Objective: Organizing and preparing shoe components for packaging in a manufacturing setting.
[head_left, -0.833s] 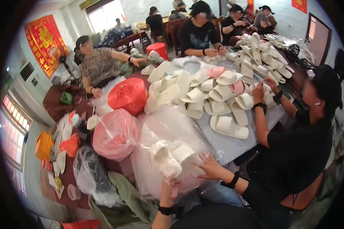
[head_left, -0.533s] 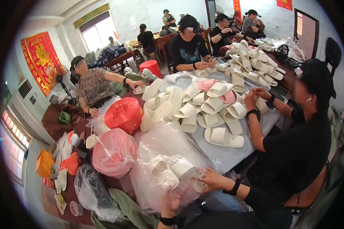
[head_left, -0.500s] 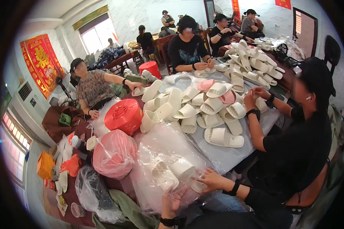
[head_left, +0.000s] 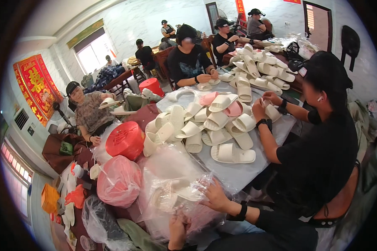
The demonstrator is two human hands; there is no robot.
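A pair of cream slide slippers (head_left: 165, 194) lies under clear plastic film on a stack of clear plastic bags (head_left: 153, 213) in front of me. My left hand (head_left: 179, 228) is at the near edge of the film, its fingers closed on the plastic bag below the slippers. My right hand (head_left: 216, 195) rests on the film at the right of the pair, its fingers spread and touching the plastic by one slipper. Glare on the plastic blurs the slippers' outlines.
Beyond the bags is a heap of cream slippers (head_left: 215, 121) with a few pink ones. Left of the bags sit a red plastic roll (head_left: 125, 141) and a pink bagged roll (head_left: 118, 180). A co-worker (head_left: 318, 138) sits close at my right; others work across the table.
The view has shifted, moving the scene leftward. My left hand has closed on the bag's edge, and the film covers the slippers more. A co-worker at the far left has lifted slippers off the table.
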